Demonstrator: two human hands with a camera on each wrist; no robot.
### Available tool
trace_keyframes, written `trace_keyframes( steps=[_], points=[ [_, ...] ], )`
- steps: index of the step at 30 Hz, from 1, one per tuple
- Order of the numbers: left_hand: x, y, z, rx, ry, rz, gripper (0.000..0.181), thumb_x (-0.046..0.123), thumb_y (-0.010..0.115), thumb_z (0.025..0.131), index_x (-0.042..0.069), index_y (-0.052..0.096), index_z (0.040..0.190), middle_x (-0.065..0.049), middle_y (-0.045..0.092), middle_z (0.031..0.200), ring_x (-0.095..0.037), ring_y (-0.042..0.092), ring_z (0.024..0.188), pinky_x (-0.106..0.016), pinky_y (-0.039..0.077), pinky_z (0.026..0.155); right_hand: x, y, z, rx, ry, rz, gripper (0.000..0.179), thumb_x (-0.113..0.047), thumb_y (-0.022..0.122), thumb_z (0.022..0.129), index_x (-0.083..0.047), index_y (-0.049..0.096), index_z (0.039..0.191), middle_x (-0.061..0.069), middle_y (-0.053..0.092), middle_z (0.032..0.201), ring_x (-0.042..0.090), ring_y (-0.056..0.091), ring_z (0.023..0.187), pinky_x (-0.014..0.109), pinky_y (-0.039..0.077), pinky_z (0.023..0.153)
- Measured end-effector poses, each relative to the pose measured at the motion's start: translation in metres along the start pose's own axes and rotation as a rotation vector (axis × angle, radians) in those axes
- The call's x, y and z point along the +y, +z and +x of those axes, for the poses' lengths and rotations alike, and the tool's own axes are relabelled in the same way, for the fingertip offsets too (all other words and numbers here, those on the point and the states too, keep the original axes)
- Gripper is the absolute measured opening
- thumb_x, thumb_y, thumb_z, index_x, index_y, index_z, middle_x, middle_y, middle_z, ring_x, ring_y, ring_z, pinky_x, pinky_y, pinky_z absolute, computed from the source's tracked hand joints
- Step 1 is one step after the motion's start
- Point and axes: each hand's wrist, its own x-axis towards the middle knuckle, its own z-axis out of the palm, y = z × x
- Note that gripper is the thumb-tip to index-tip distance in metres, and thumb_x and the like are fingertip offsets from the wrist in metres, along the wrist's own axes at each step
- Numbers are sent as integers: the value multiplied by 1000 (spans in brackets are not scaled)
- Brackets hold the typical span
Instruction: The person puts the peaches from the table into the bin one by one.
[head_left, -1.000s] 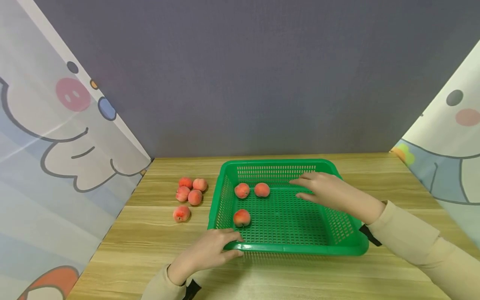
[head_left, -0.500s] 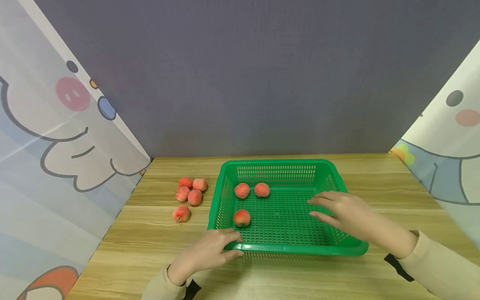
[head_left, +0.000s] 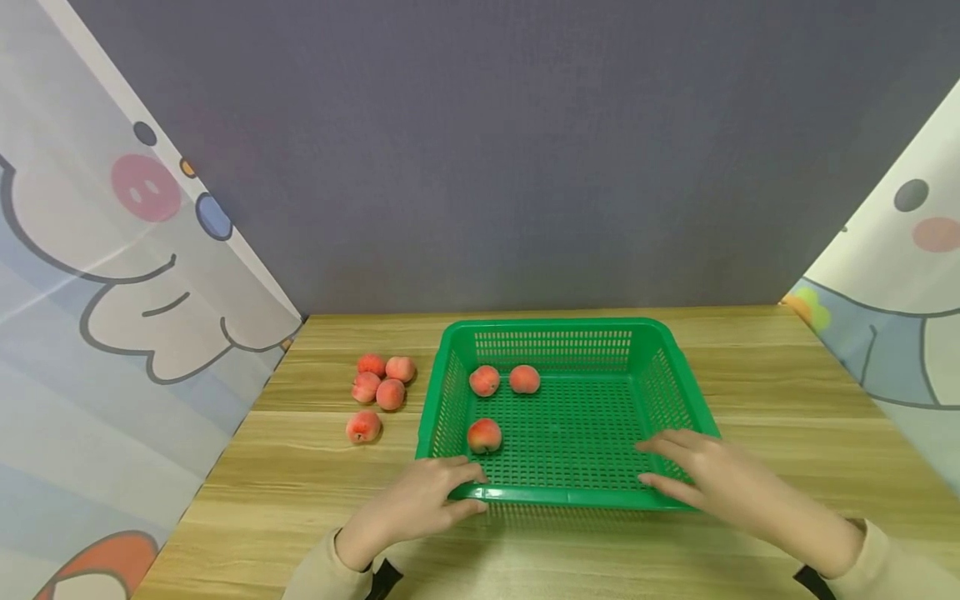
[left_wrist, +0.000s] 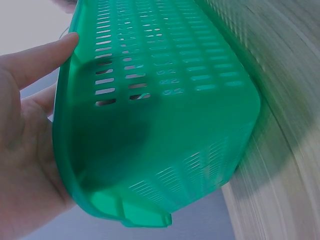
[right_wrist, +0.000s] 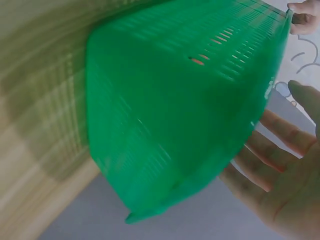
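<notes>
Pinching the green basket (head_left: 577, 497) with the left hand (head_left: 420, 498), bottom centre. Poising the right hand (head_left: 716, 477), spread, lower right. Best steadying both ends evenly.

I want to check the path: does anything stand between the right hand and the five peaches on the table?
Yes. In the head view, the green basket lies between the right hand and the five peaches, its left wall nearest to them. Three peaches inside sit toward that wall. Above the rim, nothing visible blocks the way.
</notes>
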Motion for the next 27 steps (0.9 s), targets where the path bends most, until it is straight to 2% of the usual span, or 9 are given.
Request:
trace_keyframes(
  steps=[10,16,21,27],
  points=[
    [0,0,0,5,3,6,17,29,58,85,17,61,97,8,58,89,0,53,75,-18,43,62,-1,12,-17,11,17,46,35,-37,71,70,-16,65,97,-4,61,91,20,61,80,32,50,60],
    [0,1,-1,8,4,11,18,30,57,86,17,61,97,9,58,89,0,53,75,-18,43,62,-2,16,-22,37,-19,61,37,-40,71,68,-15,66,94,-3,61,89,22,61,79,33,50,59],
    [0,1,-1,12,8,13,19,32,56,86,17,61,97,9,58,88,0,53,74,-17,43,61,-3,18,-25,73,-50,51,34,-39,71,68,-14,66,91,-5,61,86,18,61,75,30,50,57],
    [0,1,-1,10,4,10,19,32,56,86,17,61,97,9,58,87,1,52,72,-16,42,60,-4,21,-28,55,-38,61,30,-35,71,70,-15,66,91,-5,61,85,16,61,73,26,49,55]
  ],
)
